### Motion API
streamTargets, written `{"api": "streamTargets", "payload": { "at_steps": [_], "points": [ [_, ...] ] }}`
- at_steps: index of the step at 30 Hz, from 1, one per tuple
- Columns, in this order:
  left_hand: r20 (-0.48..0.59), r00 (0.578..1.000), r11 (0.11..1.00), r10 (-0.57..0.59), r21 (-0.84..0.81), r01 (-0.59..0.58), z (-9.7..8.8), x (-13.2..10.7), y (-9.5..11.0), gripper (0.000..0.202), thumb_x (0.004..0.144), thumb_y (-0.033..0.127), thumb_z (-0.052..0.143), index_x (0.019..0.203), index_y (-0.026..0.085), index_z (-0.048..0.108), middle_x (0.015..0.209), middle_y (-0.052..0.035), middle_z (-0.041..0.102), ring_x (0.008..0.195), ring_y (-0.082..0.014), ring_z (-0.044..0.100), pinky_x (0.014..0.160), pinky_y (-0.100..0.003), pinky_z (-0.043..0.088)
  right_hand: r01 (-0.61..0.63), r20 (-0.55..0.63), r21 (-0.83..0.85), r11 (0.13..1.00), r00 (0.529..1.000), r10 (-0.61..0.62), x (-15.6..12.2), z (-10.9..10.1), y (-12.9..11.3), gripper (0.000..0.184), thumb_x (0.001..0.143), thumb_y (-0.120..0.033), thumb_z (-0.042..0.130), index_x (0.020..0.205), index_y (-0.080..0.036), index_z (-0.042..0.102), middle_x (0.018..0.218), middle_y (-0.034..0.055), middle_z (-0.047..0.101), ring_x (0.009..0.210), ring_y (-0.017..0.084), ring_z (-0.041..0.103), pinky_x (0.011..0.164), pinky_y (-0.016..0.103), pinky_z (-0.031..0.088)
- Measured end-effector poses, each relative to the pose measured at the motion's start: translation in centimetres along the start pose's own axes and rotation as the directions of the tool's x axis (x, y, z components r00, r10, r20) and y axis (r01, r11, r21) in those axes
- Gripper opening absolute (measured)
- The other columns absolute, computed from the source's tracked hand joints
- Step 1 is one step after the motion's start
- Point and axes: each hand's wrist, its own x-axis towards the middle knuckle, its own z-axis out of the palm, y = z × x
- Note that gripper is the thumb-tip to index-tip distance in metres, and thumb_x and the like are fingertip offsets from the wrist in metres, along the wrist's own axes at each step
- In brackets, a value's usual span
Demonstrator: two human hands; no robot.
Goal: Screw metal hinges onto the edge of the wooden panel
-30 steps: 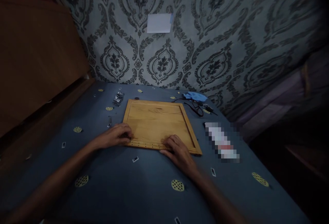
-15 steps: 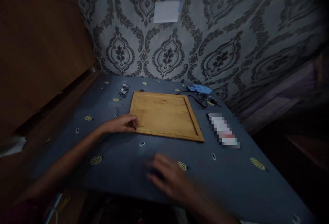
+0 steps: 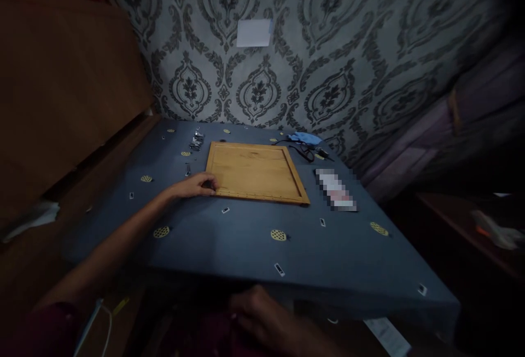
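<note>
A wooden board with a raised frame point(image 3: 252, 171) lies flat on the table, with a row of small dark dots along its near edge. My left hand point(image 3: 200, 184) is at the board's near left corner, thumb and fingers curled round it. Shadow hides the inside of that grip. Below the table's front edge, close to my body, is my right hand point(image 3: 260, 310). Its fingers are curled closed in dim light, and whatever they may hold is hidden. A small metal piece point(image 3: 187, 169) lies just beyond my left hand.
The table has a blue patterned cloth point(image 3: 229, 242). Shiny metal parts point(image 3: 197, 141) lie at the back left. A blue cloth point(image 3: 304, 138) and a dark cord point(image 3: 302, 152) lie at the back right, with a blurred-out packet point(image 3: 336, 190) nearer. A wooden cabinet point(image 3: 69, 78) stands left.
My right hand has drawn back from above the table to below its front edge. My left hand has stayed at the board's corner. The camera view has shifted a little.
</note>
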Motion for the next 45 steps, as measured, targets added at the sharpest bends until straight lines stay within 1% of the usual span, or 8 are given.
{"api": "streamTargets", "payload": {
  "at_steps": [3,5,8,13,17,27,32,45],
  "points": [
    [-0.01,1.0,1.0,0.007,-0.003,-0.007,0.1,-0.3,0.0,0.039,0.102,0.04,0.069,0.133,0.016,0.064,0.132,-0.0116,0.067,0.115,-0.0255,0.069,0.097,-0.047,0.062,0.051,-0.097,0.303,0.952,0.995,-0.022,1.4,-5.3,-2.9,0.031,0.105,-0.015,0.054,0.116,-0.032,0.078,0.103,0.0004,0.082,0.091,0.015,0.077,0.082,0.028,0.061],
    [-0.02,1.0,1.0,0.017,-0.009,-0.017,0.2,-0.4,0.3,0.038,0.102,0.041,0.068,0.132,0.016,0.064,0.13,-0.0113,0.068,0.112,-0.0248,0.07,0.096,-0.047,0.063,0.132,-0.231,0.251,0.959,0.97,-0.073,3.8,-8.3,-3.0,0.034,0.103,-0.028,0.066,0.135,-0.036,0.071,0.123,0.003,0.079,0.11,0.02,0.075,0.096,0.037,0.06],
    [-0.038,0.999,0.999,0.038,-0.014,-0.038,0.2,-0.6,0.7,0.037,0.1,0.04,0.07,0.127,0.015,0.064,0.122,-0.0095,0.068,0.108,-0.0236,0.069,0.094,-0.043,0.061,0.08,-0.418,0.109,0.991,0.908,-0.027,9.1,-10.2,0.0,0.037,0.101,-0.027,0.065,0.138,-0.027,0.067,0.112,0.0049,0.079,0.099,0.019,0.074,0.087,0.034,0.06],
    [-0.074,0.996,0.999,0.043,-0.005,-0.044,0.1,-0.5,1.6,0.05,0.087,0.035,0.07,0.132,0.016,0.056,0.111,-0.006,0.066,0.106,-0.0236,0.064,0.094,-0.035,0.053,-0.007,-0.467,0.025,1.0,0.884,0.018,16.7,-8.5,6.2,0.024,0.096,-0.01,0.061,0.114,-0.019,0.075,0.11,0.0084,0.075,0.099,0.021,0.07,0.092,0.037,0.056],
    [-0.065,0.997,0.999,0.035,0.005,-0.035,-0.1,-0.4,1.9,0.068,0.083,0.031,0.07,0.146,0.019,0.047,0.11,-0.0045,0.066,0.103,-0.023,0.063,0.092,-0.034,0.051,0.019,-0.423,-0.027,0.999,0.906,-0.029,19.0,-6.9,7.5,0.023,0.09,-0.009,0.072,0.109,-0.022,0.076,0.109,0.007,0.073,0.11,0.024,0.066,0.098,0.038,0.052],
    [-0.128,0.992,0.999,0.005,0.05,0.002,-1.2,-1.3,1.4,0.056,0.092,0.049,0.067,0.139,0.022,0.055,0.112,-0.0066,0.065,0.099,-0.0228,0.062,0.087,-0.033,0.051,-0.066,-0.454,-0.072,0.995,0.891,0.027,19.6,-5.2,7.5,0.003,0.093,-0.023,0.081,0.092,-0.023,0.078,0.094,0.0025,0.075,0.096,0.02,0.068,0.089,0.033,0.049],
    [-0.129,0.989,0.994,-0.077,0.066,0.086,-1.0,-1.5,0.9,0.039,0.093,0.058,0.065,0.106,0.021,0.065,0.092,-0.0023,0.065,0.084,-0.019,0.059,0.077,-0.029,0.048,-0.101,-0.471,-0.074,0.992,0.88,0.054,19.6,-5.0,7.3,0.013,0.094,-0.035,0.081,0.091,-0.022,0.08,0.093,0.0026,0.078,0.093,0.019,0.07,0.086,0.031,0.049],
    [-0.261,0.96,0.983,-0.105,0.119,0.14,1.6,-2.5,1.7,0.05,0.092,0.069,0.065,0.112,0.023,0.07,0.104,-0.0042,0.063,0.097,-0.0234,0.06,0.088,-0.034,0.051,-0.027,-0.522,0.015,1.0,0.852,0.031,19.0,-4.9,7.9,0.024,0.103,-0.037,0.07,0.087,-0.025,0.083,0.092,0.0033,0.081,0.089,0.019,0.072,0.085,0.034,0.05]
  ]
}}
